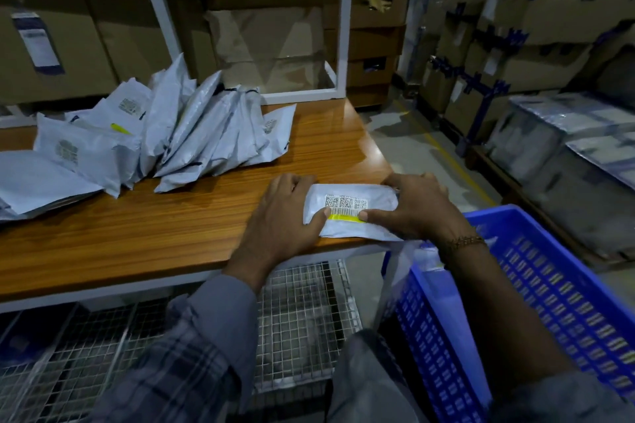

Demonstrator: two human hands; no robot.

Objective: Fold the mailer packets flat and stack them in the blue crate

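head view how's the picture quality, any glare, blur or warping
Head view: dim overall, with the cardboard boxes at right soft and blurred; pale glare streaks the wooden table near its far right corner; wide-angle bending curves the white shelf frame; the mailer packet between the left hand and right hand is fairly sharp, its codes visible.

A glossy wooden table [192, 216] carries everything. A heap of grey mailer packets [165, 134] lies toward its far left. One folded packet [350, 209] lies at the near right corner of the table.
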